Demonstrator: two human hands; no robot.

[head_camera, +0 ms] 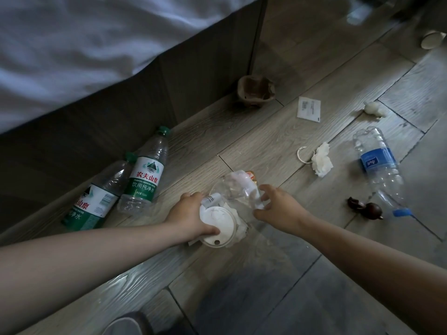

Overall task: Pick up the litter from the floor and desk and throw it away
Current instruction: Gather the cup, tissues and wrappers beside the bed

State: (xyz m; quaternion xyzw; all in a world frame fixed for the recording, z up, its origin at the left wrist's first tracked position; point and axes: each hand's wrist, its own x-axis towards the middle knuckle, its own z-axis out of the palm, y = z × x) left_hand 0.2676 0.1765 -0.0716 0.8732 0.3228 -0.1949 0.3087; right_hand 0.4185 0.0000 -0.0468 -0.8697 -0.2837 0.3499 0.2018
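your left hand (191,215) is clamping a white plastic cup lid (219,229), thumb lying across its top near the sip hole, fingers curled round the far edge, with scraps of white paper (240,228) bunched under it. your right hand (278,209) is pinching a crumpled clear plastic cup (238,189) between thumb and bent fingers, the cup touching the lid bundle at frame centre, low over the wood-plank floor (242,274). a small orange wrapper (251,176) is peeking out behind the cup.

litter lying loose on the floor:
- two green-label water bottles (145,175) at 9 o'clock, side by side, touching, against the dark bed base (121,112).
- blue-label water bottle (379,170) at 3 o'clock, on its side, blue cap toward you.
- crumpled white tissue (321,162) at 2 o'clock, a thin white plastic ring (301,154) just beside it.
- flat white sachet (309,110) at 1 o'clock.
- crushed brown paper cup (256,90) at 12 o'clock, at the bed corner.
- small white wad (373,110) farther out at 2 o'clock.
- pale paper cup (433,39) far at 1 o'clock, near the frame edge.
- dark reddish-brown object (366,209) near the blue cap; cannot tell what it is.

white bedding (84,44) is hanging over the base at 10 o'clock.
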